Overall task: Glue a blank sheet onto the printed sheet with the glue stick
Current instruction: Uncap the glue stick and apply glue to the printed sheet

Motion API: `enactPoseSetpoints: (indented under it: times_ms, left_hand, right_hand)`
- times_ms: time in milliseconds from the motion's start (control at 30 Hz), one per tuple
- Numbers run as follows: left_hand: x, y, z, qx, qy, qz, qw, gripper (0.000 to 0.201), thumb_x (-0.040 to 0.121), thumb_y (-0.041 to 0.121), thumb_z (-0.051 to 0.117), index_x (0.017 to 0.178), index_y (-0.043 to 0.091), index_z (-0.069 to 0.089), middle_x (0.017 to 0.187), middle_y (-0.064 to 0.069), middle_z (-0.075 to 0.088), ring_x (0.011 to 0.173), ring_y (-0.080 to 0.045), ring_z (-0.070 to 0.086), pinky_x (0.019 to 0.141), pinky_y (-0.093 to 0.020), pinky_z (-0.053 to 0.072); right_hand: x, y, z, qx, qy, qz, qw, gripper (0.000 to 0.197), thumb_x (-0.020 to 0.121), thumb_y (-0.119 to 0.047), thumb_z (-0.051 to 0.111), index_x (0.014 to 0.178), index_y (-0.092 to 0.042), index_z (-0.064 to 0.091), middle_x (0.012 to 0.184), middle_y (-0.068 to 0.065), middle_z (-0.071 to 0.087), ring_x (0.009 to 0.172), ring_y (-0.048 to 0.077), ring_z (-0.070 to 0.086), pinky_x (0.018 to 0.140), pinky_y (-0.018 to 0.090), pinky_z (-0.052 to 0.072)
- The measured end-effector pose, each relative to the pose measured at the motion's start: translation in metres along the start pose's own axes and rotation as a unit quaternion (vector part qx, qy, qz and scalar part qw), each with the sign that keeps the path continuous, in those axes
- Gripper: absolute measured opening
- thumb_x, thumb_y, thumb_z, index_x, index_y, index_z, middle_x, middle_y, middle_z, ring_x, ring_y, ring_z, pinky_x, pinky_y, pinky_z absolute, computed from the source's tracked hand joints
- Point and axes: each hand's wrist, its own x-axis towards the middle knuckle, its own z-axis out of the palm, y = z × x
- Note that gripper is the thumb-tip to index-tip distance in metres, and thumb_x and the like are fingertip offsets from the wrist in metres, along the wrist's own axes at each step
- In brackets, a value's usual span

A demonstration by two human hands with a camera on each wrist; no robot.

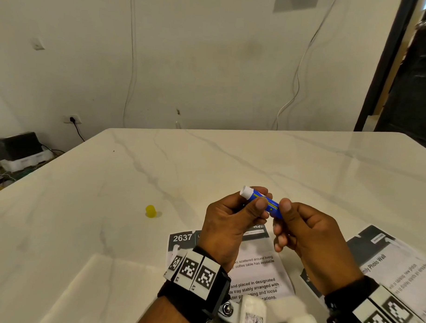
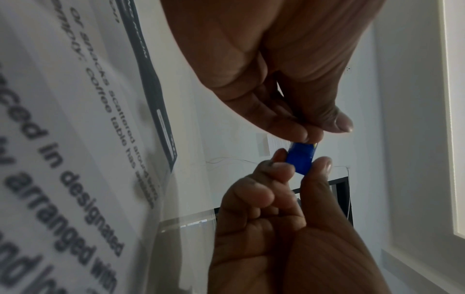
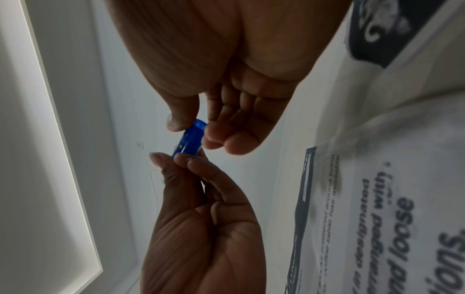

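Note:
The blue glue stick [image 1: 272, 206] is held level above the table, its cap off and its white end [image 1: 246, 192] pointing away to the left. My left hand [image 1: 261, 199] grips the barrel near that white end. My right hand [image 1: 281, 212] pinches the blue base between thumb and fingertips. The left wrist view shows the glue stick [image 2: 300, 159] between both hands, and so does the right wrist view, where the glue stick [image 3: 190, 139] is clamped at each end. The printed sheet [image 1: 256, 266] marked 2637 lies flat beneath my hands.
The yellow cap [image 1: 150, 211] stands on the marble table [image 1: 207, 166], left of my hands. A second printed sheet [image 1: 396, 264] lies to the right. A pale blank sheet [image 1: 101, 285] lies at the near left. A blurred white object [image 1: 255, 315] sits at the near edge.

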Motion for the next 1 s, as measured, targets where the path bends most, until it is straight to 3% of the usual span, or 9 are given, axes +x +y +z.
enactPoseSetpoints:
  times_ms: [100,200,333,500,667,767,900,1000]
  left_hand:
    - [0.0,0.0001,-0.0006,-0.003,0.0,-0.002,1.0,0.024,0.069,0.025,0.077,0.091,0.018,0.079,0.095,-0.004,0.077,0.065,-0.01,0.063,0.068,-0.023,0.054]
    - [0.0007,0.0002,-0.0016,0.004,0.001,0.002,1.0,0.024,0.069,0.026,0.077,0.092,0.02,0.08,0.098,-0.004,0.077,0.067,-0.01,0.063,0.069,-0.023,0.054]
    - [0.0006,0.0,-0.0009,0.006,-0.001,0.001,1.0,0.024,0.067,0.027,0.078,0.089,0.021,0.08,0.095,-0.003,0.077,0.067,-0.01,0.063,0.069,-0.023,0.054]
    - [-0.0003,-0.0007,0.0006,0.001,-0.005,0.0,1.0,0.023,0.068,0.025,0.078,0.089,0.019,0.08,0.093,-0.003,0.077,0.067,-0.011,0.063,0.071,-0.027,0.053]
    - [0.0015,-0.0003,-0.0013,0.006,0.0,0.007,1.0,0.021,0.07,0.024,0.076,0.089,0.02,0.08,0.096,-0.004,0.077,0.066,-0.011,0.063,0.068,-0.022,0.054]
    - [0.0016,-0.0005,-0.0009,0.008,0.002,0.007,1.0,0.024,0.067,0.027,0.078,0.09,0.019,0.08,0.095,-0.004,0.077,0.066,-0.012,0.063,0.068,-0.023,0.053]
    - [0.0008,-0.0013,-0.0002,-0.009,-0.003,-0.004,1.0,0.026,0.065,0.028,0.081,0.089,0.019,0.08,0.093,-0.004,0.076,0.067,-0.014,0.062,0.074,-0.035,0.051]
    - [0.001,-0.0007,-0.0009,-0.009,0.0,-0.006,1.0,0.025,0.067,0.026,0.08,0.09,0.019,0.08,0.093,-0.005,0.076,0.066,-0.013,0.062,0.071,-0.032,0.052]
  right_hand:
    - [-0.0004,-0.0004,0.0017,0.01,-0.002,0.006,1.0,0.048,0.08,-0.051,0.066,0.086,-0.005,0.075,0.066,0.014,0.064,0.052,0.026,0.052,0.055,0.037,0.053]
    - [0.0007,0.0007,0.0025,0.021,-0.003,-0.019,1.0,0.056,0.067,-0.058,0.08,0.094,-0.01,0.075,0.069,0.014,0.066,0.054,0.024,0.057,0.057,0.032,0.056]
    - [0.0007,-0.0016,0.0017,0.007,0.003,-0.013,1.0,0.036,0.079,-0.036,0.069,0.09,-0.002,0.072,0.065,0.014,0.064,0.051,0.025,0.053,0.053,0.031,0.054]
    - [-0.0011,-0.0036,0.0017,0.0,0.0,0.012,1.0,0.043,0.086,-0.043,0.061,0.085,-0.002,0.073,0.064,0.015,0.063,0.05,0.025,0.051,0.051,0.034,0.053]
    - [0.0018,-0.0005,0.0011,0.01,-0.004,-0.022,1.0,0.044,0.068,-0.044,0.083,0.094,-0.009,0.074,0.069,0.012,0.067,0.054,0.026,0.057,0.057,0.029,0.056]
    - [0.0011,-0.002,0.0016,0.0,0.005,-0.022,1.0,0.04,0.07,-0.035,0.074,0.092,-0.001,0.071,0.065,0.013,0.065,0.053,0.027,0.054,0.052,0.027,0.055]
    - [-0.0009,-0.0027,0.0006,-0.014,-0.004,0.005,1.0,0.043,0.083,-0.044,0.063,0.086,-0.002,0.073,0.064,0.013,0.063,0.05,0.025,0.053,0.052,0.031,0.054]
    - [0.0,-0.0016,0.0012,0.002,-0.011,0.01,1.0,0.045,0.082,-0.05,0.066,0.089,-0.007,0.075,0.068,0.013,0.065,0.053,0.025,0.055,0.056,0.034,0.055]
